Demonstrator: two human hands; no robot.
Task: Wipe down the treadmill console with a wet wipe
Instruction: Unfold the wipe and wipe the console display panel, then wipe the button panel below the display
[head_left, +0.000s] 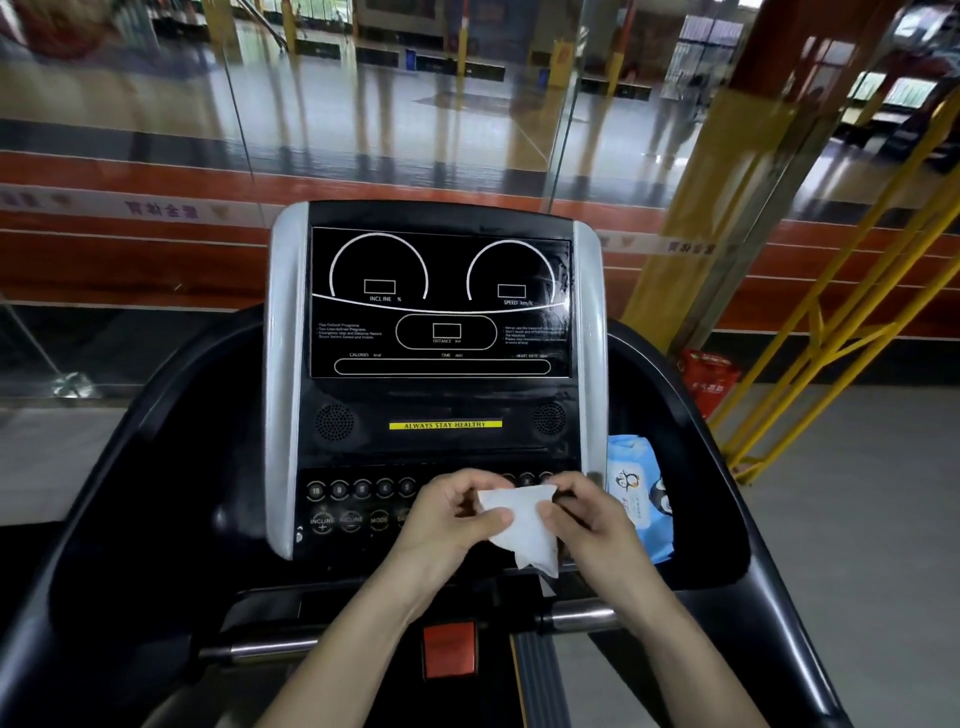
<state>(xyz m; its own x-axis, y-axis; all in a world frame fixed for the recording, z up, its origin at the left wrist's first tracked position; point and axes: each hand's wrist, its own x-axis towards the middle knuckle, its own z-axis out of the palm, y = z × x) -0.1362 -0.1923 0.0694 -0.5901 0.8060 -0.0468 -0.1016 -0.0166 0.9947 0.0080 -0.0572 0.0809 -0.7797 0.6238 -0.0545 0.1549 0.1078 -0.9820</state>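
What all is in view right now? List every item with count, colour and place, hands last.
treadmill console: one, black with silver side trim, centre of view
display panel: one, black with white dial outlines, upper half of the console
yellow label strip: one, yellow with dark lettering, below the display panel
button rows: two rows, black round buttons, lower console, partly hidden by the hands
wet wipe: one, white, folded, held in front of the lower console
wipe pack: one, light blue with a penguin picture, in the tray right of the console
safety key tab: one, red-orange, below the console
handlebars: two, silver, either side of the safety key tab
red bag: one, red, on the floor at right
left hand: one, pinches the wet wipe
right hand: one, pinches the wet wipe
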